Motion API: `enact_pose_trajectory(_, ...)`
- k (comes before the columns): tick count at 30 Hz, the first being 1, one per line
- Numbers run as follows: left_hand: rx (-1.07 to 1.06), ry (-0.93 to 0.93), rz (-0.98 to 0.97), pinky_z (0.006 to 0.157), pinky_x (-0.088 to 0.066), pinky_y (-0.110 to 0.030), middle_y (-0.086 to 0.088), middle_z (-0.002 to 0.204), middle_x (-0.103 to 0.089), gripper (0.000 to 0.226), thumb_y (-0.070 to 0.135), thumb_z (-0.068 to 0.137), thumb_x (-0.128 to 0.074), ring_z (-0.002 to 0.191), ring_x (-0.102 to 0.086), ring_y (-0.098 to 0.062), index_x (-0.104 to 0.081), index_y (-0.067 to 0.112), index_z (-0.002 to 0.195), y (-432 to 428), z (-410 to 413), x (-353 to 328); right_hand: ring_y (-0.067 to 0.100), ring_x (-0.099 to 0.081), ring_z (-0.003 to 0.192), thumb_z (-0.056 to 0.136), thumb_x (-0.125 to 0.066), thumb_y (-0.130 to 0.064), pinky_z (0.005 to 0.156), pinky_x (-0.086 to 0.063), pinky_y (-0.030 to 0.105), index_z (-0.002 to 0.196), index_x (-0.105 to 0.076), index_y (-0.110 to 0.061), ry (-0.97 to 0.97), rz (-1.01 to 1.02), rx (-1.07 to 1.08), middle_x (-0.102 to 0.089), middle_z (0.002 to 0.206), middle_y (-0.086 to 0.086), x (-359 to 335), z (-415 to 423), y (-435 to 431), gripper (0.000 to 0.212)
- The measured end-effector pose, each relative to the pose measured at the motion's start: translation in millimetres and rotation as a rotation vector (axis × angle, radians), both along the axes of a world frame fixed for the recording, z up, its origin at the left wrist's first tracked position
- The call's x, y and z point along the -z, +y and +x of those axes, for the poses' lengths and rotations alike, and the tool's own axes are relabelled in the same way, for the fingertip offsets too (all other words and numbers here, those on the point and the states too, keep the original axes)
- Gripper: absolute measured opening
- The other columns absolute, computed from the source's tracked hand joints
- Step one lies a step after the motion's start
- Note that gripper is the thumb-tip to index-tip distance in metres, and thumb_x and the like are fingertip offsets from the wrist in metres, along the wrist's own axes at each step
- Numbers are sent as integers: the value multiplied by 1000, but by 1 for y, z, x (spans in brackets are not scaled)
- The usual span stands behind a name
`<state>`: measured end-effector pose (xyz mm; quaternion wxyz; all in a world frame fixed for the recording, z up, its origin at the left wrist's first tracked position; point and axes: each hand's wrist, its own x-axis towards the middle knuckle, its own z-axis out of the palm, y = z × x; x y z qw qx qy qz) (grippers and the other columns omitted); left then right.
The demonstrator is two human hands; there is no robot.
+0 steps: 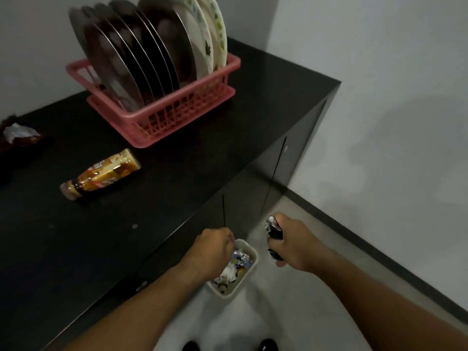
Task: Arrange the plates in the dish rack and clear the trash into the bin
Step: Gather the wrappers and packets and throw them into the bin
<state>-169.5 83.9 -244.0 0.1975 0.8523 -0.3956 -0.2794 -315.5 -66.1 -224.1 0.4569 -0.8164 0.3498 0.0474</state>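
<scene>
black counter (157, 198) ends in a square corner at right, well past the pink dish rack (162, 115); front edge runs diagonally down to lower left. bare counter surface lies between rack, bottle and front edge. grey floor (316, 287) is open to the right of the bin, bounded by a dark skirting line.

counts: steel plates (131, 62) in rack, about seven, blurred, count uncertain; patterned white plates (210, 39), two or three, behind them, all on edge. one bottle (101, 174) lying on its side on the counter. one crumpled wrapper (19, 134) at far left, partly cut off by the frame.

white bin (244, 277) on the floor against the cabinet, holding mixed crumpled trash; its near-left rim hidden by the left hand (210, 252), which hangs above it, fingers curled down, grip state cannot be told. right hand (293, 240) is closed around crumpled dark-and-silver trash (273, 230), beside the bin, above the floor. two dark shoe tips at the bottom edge, cut off.
</scene>
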Motion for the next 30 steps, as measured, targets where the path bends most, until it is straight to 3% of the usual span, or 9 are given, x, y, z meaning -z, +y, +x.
enact_pose_trajectory(4,-47,0,51,76,-52,-38,-10,90,-71,23,26,88,-49,87,-66,-28,-66,11,91,6,-3,62,22,-66,69,94,-64,-34,55,-59,36,101,-46,-21,22,-81,86,-59,86,1,58,-3,-2,24)
enact_pose_trajectory(8,-30,23,74,74,-50,-42,-10,90,-69,23,31,91,-47,86,-64,-29,-62,13,91,17,-4,139,16,-58,86,90,-63,-49,72,-46,29,105,-41,-28,36,-140,120,-57,98,-2,144,1,-5,33)
enact_pose_trajectory(12,-30,116,83,76,-44,-32,-2,96,-57,32,39,82,-36,90,-58,-22,-54,17,95,25,-7,225,21,-52,105,87,-67,-28,91,-42,30,128,-39,-21,30,-12,79,-40,120,3,250,15,-6,50)
enact_pose_trajectory(15,-11,165,112,85,-35,-17,3,114,-45,30,25,92,-43,104,-51,-12,-48,18,121,35,-6,289,28,-47,121,89,-56,-9,102,-38,28,141,-31,-14,70,-1,0,-31,135,11,328,36,-11,58)
enact_pose_trajectory(17,30,171,171,92,-33,-15,5,123,-38,41,12,94,-44,113,-46,-11,-38,25,132,47,-2,332,32,-49,122,93,-50,-8,105,-41,33,146,-28,-16,137,-8,-81,-31,141,13,375,55,-14,58)
enact_pose_trajectory(19,3,214,189,94,-35,-15,8,126,-39,51,7,91,-44,111,-46,-5,-30,42,125,52,4,365,34,-51,123,93,-51,-9,105,-42,36,147,-33,-17,193,-107,-207,-37,141,15,419,72,-19,57)
enact_pose_trajectory(22,-10,236,174,80,-33,1,15,117,-46,59,2,89,-47,98,-51,6,-20,41,125,56,11,398,30,-50,124,94,-56,-20,106,-42,34,143,-48,-25,274,-330,-369,-43,138,9,478,89,-23,50)
enact_pose_trajectory(27,-36,140,167,67,-40,-5,13,101,-54,53,19,95,-47,79,-57,0,-15,25,136,51,13,448,30,-54,119,93,-53,-17,96,-51,41,127,-65,-18,434,-648,-483,-56,128,6,546,106,-25,36)
enact_pose_trajectory(30,-43,104,80,81,-48,-14,16,109,-57,45,30,96,-51,92,-61,1,-28,26,133,49,5,469,31,-64,113,97,-46,-6,88,-54,43,123,-65,-9,426,-648,-494,-65,123,9,563,119,-23,33)
